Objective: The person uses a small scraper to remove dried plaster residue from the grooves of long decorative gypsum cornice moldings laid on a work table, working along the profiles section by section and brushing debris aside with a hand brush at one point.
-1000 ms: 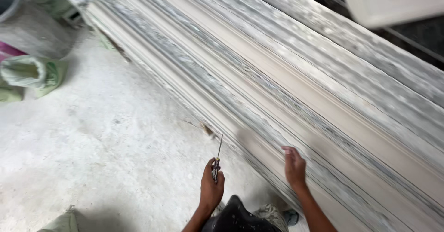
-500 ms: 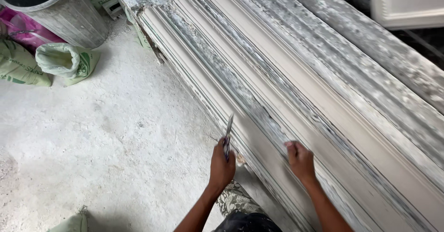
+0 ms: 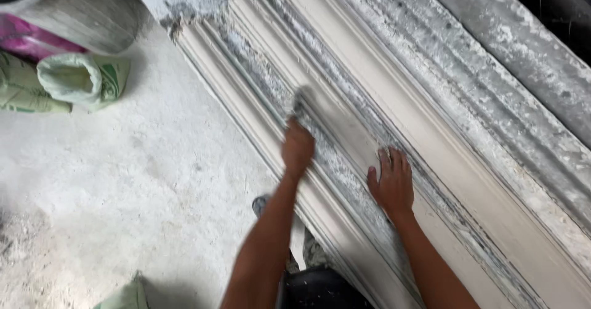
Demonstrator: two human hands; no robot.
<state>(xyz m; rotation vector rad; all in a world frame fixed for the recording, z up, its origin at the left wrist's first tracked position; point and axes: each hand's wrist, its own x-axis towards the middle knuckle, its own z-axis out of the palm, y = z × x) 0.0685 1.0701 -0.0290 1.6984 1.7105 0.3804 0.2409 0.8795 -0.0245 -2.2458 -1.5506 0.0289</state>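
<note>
A bucket [image 3: 92, 7] is cut off at the floor's top left corner, with green sacks [image 3: 80, 78] beside it. The left hand [image 3: 298, 149] is clenched on a blurred tool [image 3: 300, 103], its shape unclear, against the long, ridged, dusty white moulding [image 3: 345, 69]. The right hand [image 3: 391, 183] lies open and flat on the moulding.

A green-and-white woven sack [image 3: 83, 78], its pale mouth rolled open, slumps on the dusty floor well left of and above the left hand [image 3: 298, 148]. Touching it further left lies a second green sack [image 3: 21, 93], flatter; a crumpled magenta bag [image 3: 31, 38] sits just above both.
</note>
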